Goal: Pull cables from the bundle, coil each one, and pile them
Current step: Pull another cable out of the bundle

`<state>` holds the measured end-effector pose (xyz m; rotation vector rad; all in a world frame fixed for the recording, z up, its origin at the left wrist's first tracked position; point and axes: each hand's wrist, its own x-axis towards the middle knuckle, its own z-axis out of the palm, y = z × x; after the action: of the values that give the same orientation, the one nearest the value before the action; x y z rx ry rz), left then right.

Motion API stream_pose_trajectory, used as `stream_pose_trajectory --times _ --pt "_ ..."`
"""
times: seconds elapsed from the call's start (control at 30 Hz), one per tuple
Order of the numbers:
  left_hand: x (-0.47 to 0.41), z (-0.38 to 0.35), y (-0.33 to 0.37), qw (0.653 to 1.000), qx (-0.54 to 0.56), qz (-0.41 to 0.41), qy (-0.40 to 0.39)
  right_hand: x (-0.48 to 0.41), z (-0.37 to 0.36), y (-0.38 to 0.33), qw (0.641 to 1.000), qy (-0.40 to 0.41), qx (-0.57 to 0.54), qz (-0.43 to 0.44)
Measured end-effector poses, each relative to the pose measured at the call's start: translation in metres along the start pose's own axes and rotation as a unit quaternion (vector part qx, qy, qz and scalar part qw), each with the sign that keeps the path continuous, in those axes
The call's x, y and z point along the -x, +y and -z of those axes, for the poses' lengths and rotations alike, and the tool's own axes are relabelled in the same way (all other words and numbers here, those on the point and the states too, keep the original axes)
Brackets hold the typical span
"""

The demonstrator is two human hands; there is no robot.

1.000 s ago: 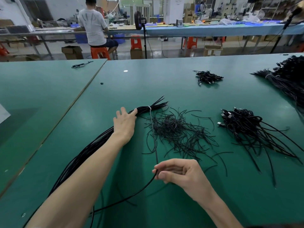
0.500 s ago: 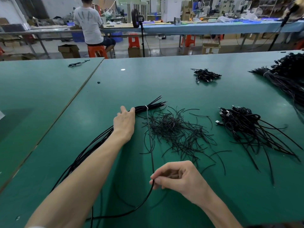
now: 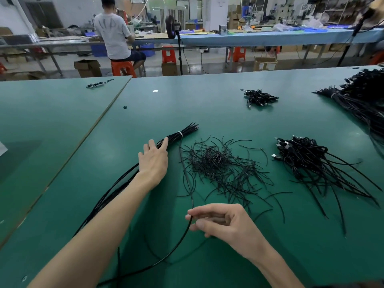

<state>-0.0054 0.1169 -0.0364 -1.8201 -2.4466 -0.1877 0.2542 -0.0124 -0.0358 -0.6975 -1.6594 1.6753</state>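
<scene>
A long bundle of black cables [image 3: 178, 135], bound by a white tie near its far end, runs diagonally across the green table [image 3: 207, 113] toward the lower left. My left hand [image 3: 154, 161] lies flat on the bundle just behind the tie, fingers straight. My right hand [image 3: 220, 222] pinches a single black cable [image 3: 188, 183] that leads up toward the tie and curves down below the hand. A pile of coiled cables with USB plugs [image 3: 301, 154] lies to the right.
Loose short black ties [image 3: 220, 163] are scattered between the bundle and the pile. A smaller coiled heap [image 3: 259, 97] sits farther back, another large cable bundle [image 3: 357, 100] at far right. A table seam [image 3: 99, 123] runs on the left. A person sits beyond.
My right hand has drawn the single cable nearer to me and lower, so more of it loops below the hand. The left hand stays on the bundle.
</scene>
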Motion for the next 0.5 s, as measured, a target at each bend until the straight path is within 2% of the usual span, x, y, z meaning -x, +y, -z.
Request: stream_pose_trajectory --times 0.13,0.33,0.5 --pt "0.031 0.007 -0.013 1.000 0.027 -0.003 0.004 0.000 0.001 0.000 1.000 0.018 0.012 0.016" --pt "0.075 0.022 -0.038 0.999 -0.006 0.022 -0.040 0.000 0.001 0.002 0.999 0.037 0.022 0.031" --pt "0.096 0.032 -0.054 0.992 -0.045 0.023 -0.115 0.000 0.002 0.004 0.998 0.046 0.016 0.038"
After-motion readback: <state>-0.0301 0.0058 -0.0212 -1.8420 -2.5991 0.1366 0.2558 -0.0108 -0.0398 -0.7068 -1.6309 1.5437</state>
